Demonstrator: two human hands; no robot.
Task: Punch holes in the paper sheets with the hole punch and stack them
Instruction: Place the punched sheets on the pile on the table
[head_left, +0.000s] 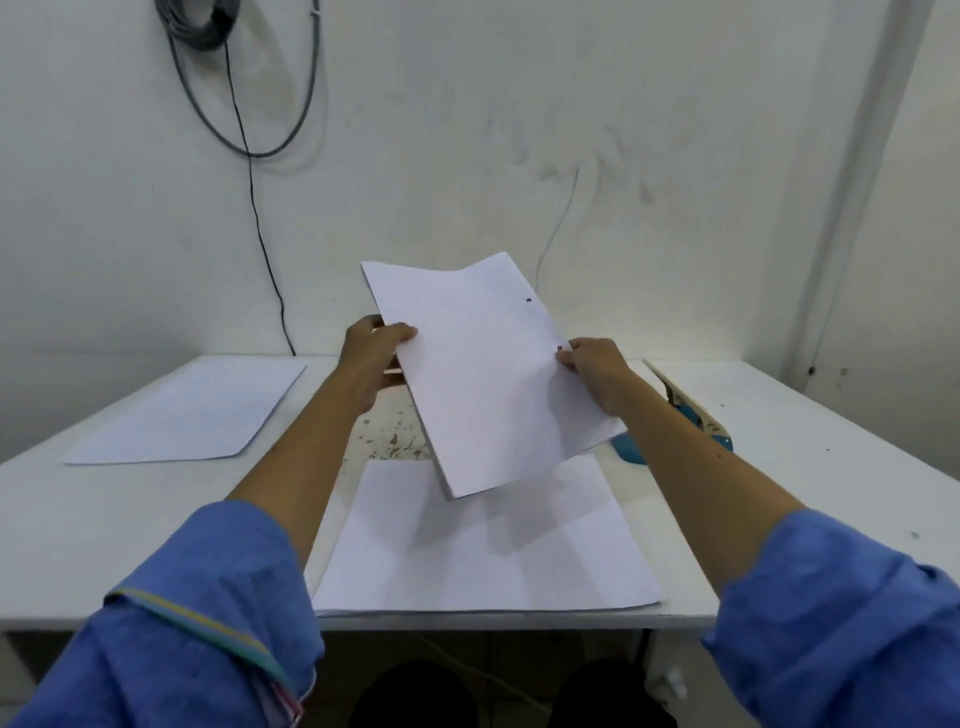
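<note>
A: White wall behind, cables hanging, and one white surface (779, 441) below. Why is the paper raised?

B: I'd guess to square it after punching. The held sheets (488, 374) hang tilted above the near-edge stack (483, 551), two holes along their right side.

A: Hands?

B: The left hand (371, 358) pinches the left edge, the right hand (597, 371) pinches the right edge.

A: Count?

B: Two lying stacks, the second (192, 410) toward the far-left corner; one hole punch (691, 415) at the right, partly hidden.

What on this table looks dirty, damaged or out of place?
The table has a patch of brown specks between the person's forearms, like chipped or stained surface. The far-left paper stack lies askew to the table edge. The held sheets already show two punched holes.
</note>
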